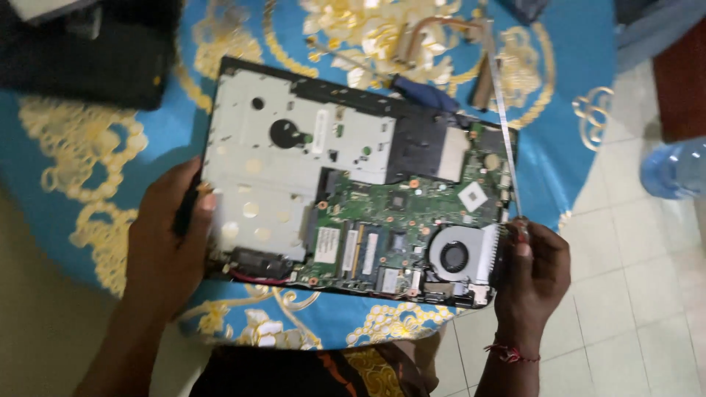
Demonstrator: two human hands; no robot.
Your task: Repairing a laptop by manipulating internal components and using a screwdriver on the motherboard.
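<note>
- Head view looks down on an opened laptop [353, 184], its bottom cover off, held over a round counter [66, 184] that wears a blue cloth with a gold pattern.
- Left hand [165, 235] has its fingers clenched around the laptop's edge at nine o'clock, thumb on the silver metal plate [257, 176].
- Right hand [533, 272] grips the corner at four o'clock, just beside the round cooling fan [454, 256]; a red thread bracelet [509, 354] circles that wrist.
- Right fingers also pinch the near end of a thin silver strip [504, 117], which runs up toward one o'clock.
- Green circuit board [397, 213] fills the laptop's half toward three o'clock, with a square chip [472, 195] above the fan.
- Copper heat pipe [430, 33] lies on the cloth at twelve o'clock, apart from the laptop.
- Dark bag-like thing [88, 55] sits at ten o'clock; I cannot tell what it is.
- Clear water bottle [673, 169] stands on the tiled floor [632, 294] at three o'clock.
</note>
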